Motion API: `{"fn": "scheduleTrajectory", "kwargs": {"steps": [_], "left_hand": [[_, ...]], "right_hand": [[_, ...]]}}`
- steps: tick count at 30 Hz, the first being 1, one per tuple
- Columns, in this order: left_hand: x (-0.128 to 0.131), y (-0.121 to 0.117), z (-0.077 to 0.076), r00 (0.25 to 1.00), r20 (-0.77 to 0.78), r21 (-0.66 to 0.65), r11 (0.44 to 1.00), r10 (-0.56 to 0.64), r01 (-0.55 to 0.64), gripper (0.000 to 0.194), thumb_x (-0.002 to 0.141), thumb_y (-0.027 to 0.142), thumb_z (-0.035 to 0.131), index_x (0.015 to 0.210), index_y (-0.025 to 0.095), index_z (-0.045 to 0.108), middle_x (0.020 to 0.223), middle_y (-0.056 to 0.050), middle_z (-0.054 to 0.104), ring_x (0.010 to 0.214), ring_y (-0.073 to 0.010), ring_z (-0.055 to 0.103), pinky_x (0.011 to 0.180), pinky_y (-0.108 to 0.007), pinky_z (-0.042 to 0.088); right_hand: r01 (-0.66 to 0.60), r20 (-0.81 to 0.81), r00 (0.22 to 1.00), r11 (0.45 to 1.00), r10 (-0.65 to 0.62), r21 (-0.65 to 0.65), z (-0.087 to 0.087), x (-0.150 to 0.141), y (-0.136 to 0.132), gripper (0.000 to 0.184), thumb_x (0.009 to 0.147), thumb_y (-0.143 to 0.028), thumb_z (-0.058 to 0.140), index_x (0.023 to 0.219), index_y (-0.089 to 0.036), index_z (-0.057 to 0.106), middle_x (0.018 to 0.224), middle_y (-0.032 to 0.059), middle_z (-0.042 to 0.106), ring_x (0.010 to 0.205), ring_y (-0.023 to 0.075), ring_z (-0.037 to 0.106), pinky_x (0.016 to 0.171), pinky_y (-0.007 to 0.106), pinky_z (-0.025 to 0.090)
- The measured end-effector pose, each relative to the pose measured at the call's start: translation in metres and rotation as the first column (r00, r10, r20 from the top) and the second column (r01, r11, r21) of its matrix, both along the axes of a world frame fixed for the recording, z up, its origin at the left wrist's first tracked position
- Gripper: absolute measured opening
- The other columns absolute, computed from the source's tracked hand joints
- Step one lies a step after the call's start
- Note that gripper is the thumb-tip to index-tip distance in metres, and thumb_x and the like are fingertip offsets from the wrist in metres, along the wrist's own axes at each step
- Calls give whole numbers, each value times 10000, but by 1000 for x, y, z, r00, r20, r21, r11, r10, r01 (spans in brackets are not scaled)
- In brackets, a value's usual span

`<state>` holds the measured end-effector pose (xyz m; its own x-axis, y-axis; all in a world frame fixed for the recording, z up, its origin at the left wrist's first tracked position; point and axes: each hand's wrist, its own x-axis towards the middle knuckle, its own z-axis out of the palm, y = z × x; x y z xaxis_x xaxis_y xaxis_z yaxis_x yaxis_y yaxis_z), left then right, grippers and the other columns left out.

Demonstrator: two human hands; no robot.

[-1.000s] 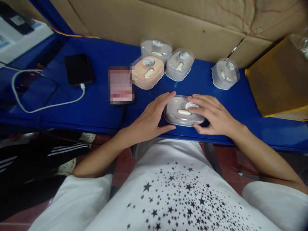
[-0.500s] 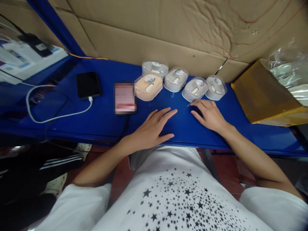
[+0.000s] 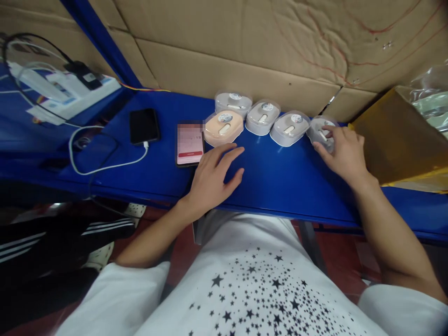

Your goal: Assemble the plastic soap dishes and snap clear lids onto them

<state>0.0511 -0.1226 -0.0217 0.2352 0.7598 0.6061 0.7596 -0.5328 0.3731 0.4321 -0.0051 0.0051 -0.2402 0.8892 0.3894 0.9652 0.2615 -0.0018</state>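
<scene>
Head view, and straight to the right grip: narrow, fingers curled down over the domed clear lid of the end case, thumb side tucked against its near edge, a hold on it by the look, though the underside is hidden behind the hand! Left grip wide open, fingers spread, palm down on the blue table, nothing in it, fingertips just short of the peach case. Just left of the right grip, a grey case and a second grey case, side by side, then a third grey case behind the peach one. All five lids on, as far as visible, no case opened, none off the table. Left of the left grip, a phone with a pixelated screen, then a black phone on a white charging cable. Right of the right grip, an amber packet against the cardboard wall
</scene>
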Motion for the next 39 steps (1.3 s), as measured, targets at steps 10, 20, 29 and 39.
{"fn": "scheduleTrajectory", "kwargs": {"steps": [10, 20, 29, 39], "left_hand": [[0, 2, -9, 957, -198, -128, 974, -212, 189, 367, 1119, 327, 558, 1458, 219, 648, 1516, -149, 657, 1360, -327, 657, 1136, -518, 532], [-3, 3, -13, 925, -265, -95, 962, -274, 257, 319, 1137, 328, 550, 1367, 165, 699, 1470, -151, 682, 1281, -332, 691, 1086, -501, 553], [-4, 4, -13, 919, -273, -126, 958, -283, 258, 312, 1137, 331, 555, 1350, 175, 720, 1445, -141, 703, 1276, -327, 693, 1091, -499, 540], [-5, 5, -12, 910, -281, -123, 951, -306, 282, 325, 1148, 349, 538, 1325, 159, 734, 1394, -136, 726, 1255, -324, 689, 1079, -496, 532]], "right_hand": [[-75, -189, 981, 992, 54, -104, 8, 22, 4, 543, 984, -474, 684, 1442, -205, 571, 1427, 202, 696, 1313, 330, 644, 1148, 444, 486], [-47, -108, 993, 999, 44, -27, 0, 19, 8, 460, 1048, -435, 546, 1426, -191, 643, 1525, 219, 630, 1443, 383, 525, 1202, 572, 347], [3, 31, 1000, 999, -5, 43, 6, -5, -10, 379, 1070, -246, 424, 1240, -224, 762, 1363, 191, 701, 1275, 395, 607, 1073, 587, 416], [-93, -35, 995, 981, 88, -172, -1, -1, -8, 467, 1037, -433, 565, 1384, -162, 720, 1377, 198, 759, 1224, 402, 715, 1016, 515, 554]]}}
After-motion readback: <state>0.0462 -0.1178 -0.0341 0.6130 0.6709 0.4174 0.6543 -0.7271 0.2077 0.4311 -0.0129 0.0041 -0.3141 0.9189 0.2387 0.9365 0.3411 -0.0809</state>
